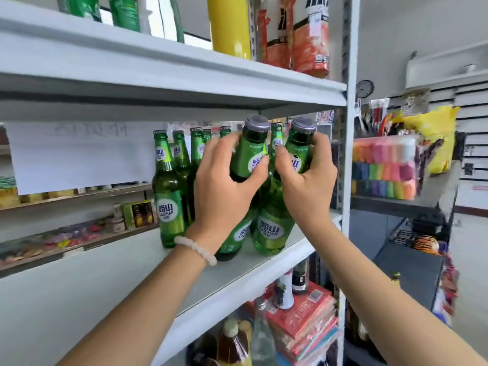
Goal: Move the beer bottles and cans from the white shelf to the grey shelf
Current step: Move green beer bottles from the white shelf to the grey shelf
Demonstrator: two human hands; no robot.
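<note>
Green glass beer bottles (169, 191) stand clustered at the right end of the white metal shelf (264, 265); rear ones mostly hidden behind the hands, count unclear. Left hand (224, 186), white bead bracelet (196, 249) at the wrist, is wrapped round the neck of one tilted bottle (250, 154). Right hand (306, 186) clamps another bottle's neck (297, 151). Lower tier holds red boxes (303, 320), partly cut off. Grey shelf (412, 268) sits to the right, blurred. Bright sponge packs (383, 170) beyond.
</note>
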